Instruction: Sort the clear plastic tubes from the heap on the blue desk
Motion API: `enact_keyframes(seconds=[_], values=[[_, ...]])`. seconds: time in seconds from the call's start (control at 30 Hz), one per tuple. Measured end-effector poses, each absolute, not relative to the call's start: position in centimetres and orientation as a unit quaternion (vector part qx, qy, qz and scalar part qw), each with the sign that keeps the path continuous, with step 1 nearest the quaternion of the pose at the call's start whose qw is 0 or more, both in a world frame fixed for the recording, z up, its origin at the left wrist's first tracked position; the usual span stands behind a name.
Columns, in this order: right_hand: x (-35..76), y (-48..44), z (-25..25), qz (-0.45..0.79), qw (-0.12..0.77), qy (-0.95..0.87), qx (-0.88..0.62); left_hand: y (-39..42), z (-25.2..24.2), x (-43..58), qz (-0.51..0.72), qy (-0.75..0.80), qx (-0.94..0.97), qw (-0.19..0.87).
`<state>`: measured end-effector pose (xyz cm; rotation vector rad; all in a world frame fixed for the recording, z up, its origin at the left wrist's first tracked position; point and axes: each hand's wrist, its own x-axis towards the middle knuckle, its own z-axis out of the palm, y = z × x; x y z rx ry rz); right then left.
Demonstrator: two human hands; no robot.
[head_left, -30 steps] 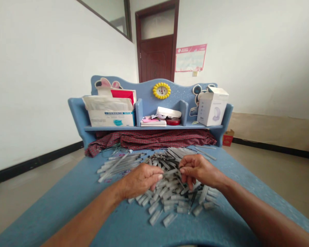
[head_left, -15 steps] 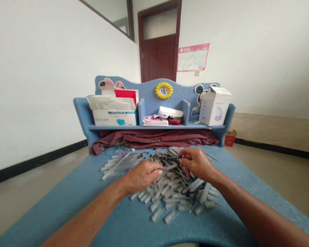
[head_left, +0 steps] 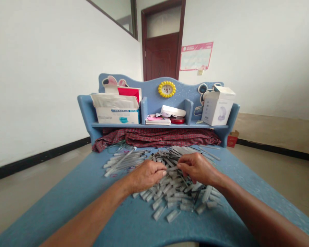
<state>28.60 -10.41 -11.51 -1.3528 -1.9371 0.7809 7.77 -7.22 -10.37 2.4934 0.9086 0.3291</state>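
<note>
You have a short pale tube (head_left: pixel 172 168) up between your two hands, over the middle of the table (head_left: pixel 103 212), nearer its far edge than its near one. Your left hand (head_left: pixel 147 176) has its grip clamped on one end, thumb against forefinger; your right hand (head_left: pixel 197 167) has its fingertips at the other end, but whether that grip is clamped on the tube you cannot tell from here. Below and around your hands spreads a loose pile of clear caps (head_left: pixel 172 216), reaching toward the table's near edge, with thin dark rods (head_left: pixel 167 156) mixed in on the far side. Toward the far left corner lies a bundle of clear tubes (head_left: pixel 125 161), their dark ends pointing in toward the pile. A red checked cloth (head_left: pixel 159 138) lies bunched along the far edge, under a blue shelf (head_left: pixel 134 126) carrying a mask box (head_left: pixel 113 116) and, at its right end, a white carton (head_left: pixel 218 108).
</note>
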Motion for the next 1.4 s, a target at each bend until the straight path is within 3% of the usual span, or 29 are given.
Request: enact_keyframes(seconds=[0.47,0.67,0.77,1.07,1.27,1.4], values=[[30.7,-11.2,-10.3,0.414,0.336,-0.684,-0.498,-7.1,-9.6,7.1,0.128,0.323,0.879,0.328],[34.2,-10.9,-9.2,0.328,0.456,-0.62,-0.547,-4.8,-9.2,4.7,0.155,0.422,0.832,0.324],[34.0,-10.3,-9.9,0.272,0.474,-0.611,-0.573,-4.2,-9.3,4.4,0.182,0.456,0.82,0.294],[30.8,-11.6,-10.6,-0.107,0.294,-0.698,-0.644,-6.8,-9.6,7.0,0.172,0.367,0.879,0.25],[28.0,-14.0,-9.5,-0.112,0.171,-0.858,-0.472,-8.8,-9.1,8.5,0.149,0.291,0.909,0.26],[27.7,-14.0,-9.3,-0.083,0.098,-0.88,-0.457,-9.1,-9.0,8.4,0.126,0.269,0.917,0.266]])
